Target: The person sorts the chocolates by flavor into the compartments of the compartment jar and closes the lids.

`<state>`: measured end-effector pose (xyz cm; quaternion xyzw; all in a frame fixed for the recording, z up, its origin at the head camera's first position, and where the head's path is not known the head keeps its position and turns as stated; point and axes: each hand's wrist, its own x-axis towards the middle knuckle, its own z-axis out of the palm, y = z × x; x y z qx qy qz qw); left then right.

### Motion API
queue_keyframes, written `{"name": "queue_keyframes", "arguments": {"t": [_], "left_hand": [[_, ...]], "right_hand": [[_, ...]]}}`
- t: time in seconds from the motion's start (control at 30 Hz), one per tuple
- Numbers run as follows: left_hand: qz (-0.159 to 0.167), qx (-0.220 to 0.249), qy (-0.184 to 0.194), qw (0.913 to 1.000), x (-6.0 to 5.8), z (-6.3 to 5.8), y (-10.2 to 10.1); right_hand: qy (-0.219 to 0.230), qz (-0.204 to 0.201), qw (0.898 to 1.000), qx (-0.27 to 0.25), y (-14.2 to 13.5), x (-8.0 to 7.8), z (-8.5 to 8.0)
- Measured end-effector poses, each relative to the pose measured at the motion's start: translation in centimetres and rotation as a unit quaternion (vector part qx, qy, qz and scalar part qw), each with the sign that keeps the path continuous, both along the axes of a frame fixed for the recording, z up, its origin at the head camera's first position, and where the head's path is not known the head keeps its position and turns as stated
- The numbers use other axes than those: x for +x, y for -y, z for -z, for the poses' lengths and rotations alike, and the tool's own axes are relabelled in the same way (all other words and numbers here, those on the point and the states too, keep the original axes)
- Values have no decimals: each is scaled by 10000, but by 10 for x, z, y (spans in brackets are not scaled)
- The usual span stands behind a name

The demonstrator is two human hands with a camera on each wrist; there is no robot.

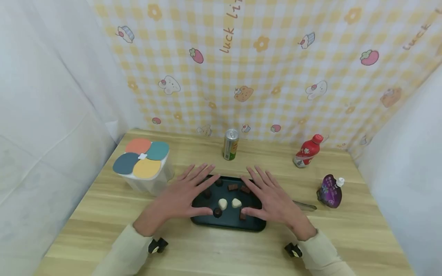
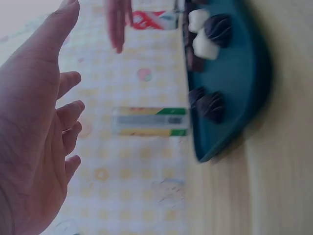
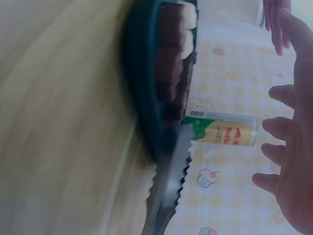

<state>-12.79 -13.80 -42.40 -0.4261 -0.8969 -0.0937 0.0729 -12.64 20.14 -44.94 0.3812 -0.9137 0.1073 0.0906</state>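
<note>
A dark green tray (image 1: 228, 226) carries chocolates: two whitish heart-like pieces (image 1: 222, 204), dark swirled ones (image 1: 217, 212) on the left and brown bar-shaped ones (image 1: 233, 187) on the right. Over its left end my left hand (image 1: 186, 194) is spread, palm down, holding nothing. My right hand (image 1: 274, 199) mirrors it over the right end, fingers apart and straight. Both wrist views show the hands raised above the tray's level. Serrated metal tongs (image 3: 168, 188) lie just right of the tray, partly hidden by my right hand in the head view.
A clear container (image 1: 152, 184) with a four-coloured lid stands back left. Behind the tray is a drink can (image 1: 230, 145). A red bottle (image 1: 307, 151) and a purple spout pouch (image 1: 330, 191) stand on the right. A checked curtain (image 1: 221, 76) closes off the back.
</note>
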Motion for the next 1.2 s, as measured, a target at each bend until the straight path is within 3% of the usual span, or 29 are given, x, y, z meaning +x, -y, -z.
{"name": "queue_keyframes", "arguments": {"t": [0.2,0.43,0.83,1.2], "left_hand": [[-268,154,-201,9993,4,-20,25],[-532,547,-613,9952,0,-35,58],[-1175,1112,-747,9840,1,-38,110],[-1544,1172,-575,9793,5,-29,139]], "right_hand": [[235,-98,9995,-177,16,-6,-5],[268,-197,9991,-269,38,-18,-18],[200,-850,9951,-473,94,-37,-24],[208,-1225,9917,-327,155,-47,-32]]}}
